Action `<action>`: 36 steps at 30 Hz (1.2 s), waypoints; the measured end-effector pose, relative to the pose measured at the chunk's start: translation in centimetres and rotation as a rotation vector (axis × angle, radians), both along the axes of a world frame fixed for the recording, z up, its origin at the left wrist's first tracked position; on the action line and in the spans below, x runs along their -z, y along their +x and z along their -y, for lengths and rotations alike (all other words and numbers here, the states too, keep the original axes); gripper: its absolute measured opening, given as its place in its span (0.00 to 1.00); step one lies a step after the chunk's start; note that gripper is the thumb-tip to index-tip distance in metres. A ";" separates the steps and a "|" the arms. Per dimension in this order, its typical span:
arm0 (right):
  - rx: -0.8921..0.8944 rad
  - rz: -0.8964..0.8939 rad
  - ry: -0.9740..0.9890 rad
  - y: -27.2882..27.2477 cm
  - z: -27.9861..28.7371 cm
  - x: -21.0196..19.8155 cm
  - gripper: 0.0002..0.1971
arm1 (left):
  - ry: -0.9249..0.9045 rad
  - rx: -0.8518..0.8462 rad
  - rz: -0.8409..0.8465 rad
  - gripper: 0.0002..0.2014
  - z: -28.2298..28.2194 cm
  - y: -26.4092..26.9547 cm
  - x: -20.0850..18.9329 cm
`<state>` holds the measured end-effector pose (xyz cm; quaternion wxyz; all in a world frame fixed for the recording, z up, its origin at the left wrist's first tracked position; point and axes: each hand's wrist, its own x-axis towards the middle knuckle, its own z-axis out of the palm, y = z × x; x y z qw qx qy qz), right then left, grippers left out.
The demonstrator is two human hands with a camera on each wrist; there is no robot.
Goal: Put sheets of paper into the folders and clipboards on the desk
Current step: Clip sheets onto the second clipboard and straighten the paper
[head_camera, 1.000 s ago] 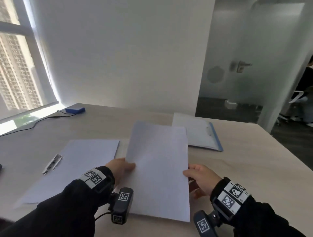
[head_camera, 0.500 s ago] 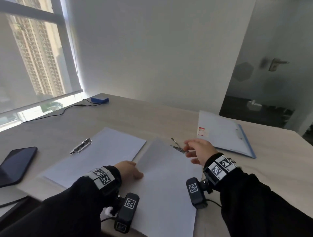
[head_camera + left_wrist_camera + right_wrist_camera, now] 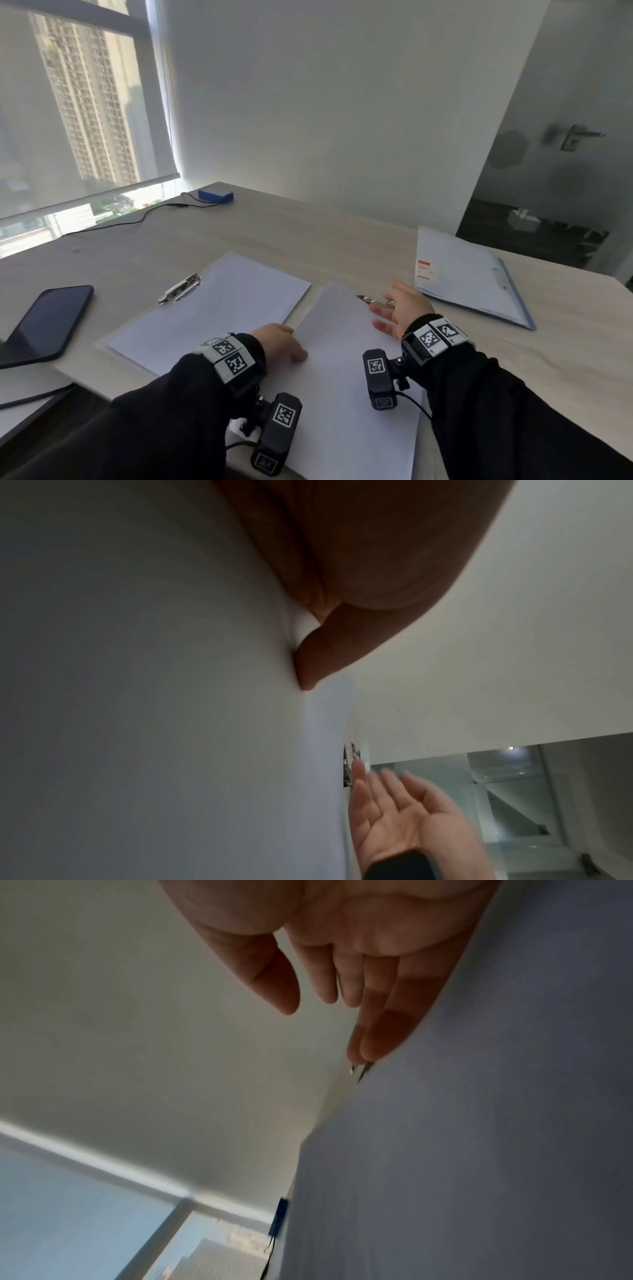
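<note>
**Sheet laid on the near clipboard, right hand at the clip**

Head view: the sheet of paper (image 3: 346, 370) lies flat on the desk (image 3: 274, 233), near the person and a little right of centre, over what seems to be a clipboard. The left hand (image 3: 279, 344) rests on the sheet's left edge; I cannot tell here how its fingers lie. The right hand (image 3: 402, 310) is spread, fingers straight, just at the metal clip (image 3: 371, 300) at the far end of the sheet. A second clipboard (image 3: 212, 308) with paper already in it lies to the left, and a blue folder (image 3: 469, 274) lies far right, well apart.

Left wrist view: the thumb presses flat on the paper, and the other hand shows as an open palm that holds nothing.

Right wrist view: the fingertips (image 3: 375, 1045) are straight and close to the clip; it is blurred, so contact is not sure.

To do this step well, I think the left hand should pin the sheet (it slides easily) while the right lifts the clip and the far edge goes squarely under it.

The desk is pale wood. A phone (image 3: 48, 325) lies at the left, and a blue box (image 3: 215, 196) with a cable lies far, near the window (image 3: 78, 102). A white wall and a door with a handle (image 3: 575, 136) are behind.
</note>
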<state>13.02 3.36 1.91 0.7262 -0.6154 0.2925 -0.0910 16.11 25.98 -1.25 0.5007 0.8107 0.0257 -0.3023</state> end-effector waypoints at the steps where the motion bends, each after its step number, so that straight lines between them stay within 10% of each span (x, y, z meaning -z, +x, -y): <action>1: 0.039 -0.026 0.021 -0.5 0.9 0.1 0.21 | -0.017 0.008 -0.009 0.43 -0.1 0.9 1.1; 4: 0.131 -0.111 0.063 -2.5 3.1 0.5 0.11 | 0.025 0.030 0.000 0.48 0.2 0.7 1.1; 9: 0.152 -0.086 -0.025 -4.9 4.8 1.1 0.15 | 0.130 0.014 0.121 0.29 0.5 -0.9 -0.3; 36: 0.048 -0.154 -0.028 -9.5 5.6 1.1 0.17 | 0.302 0.077 0.172 0.28 1.9 -1.6 -1.5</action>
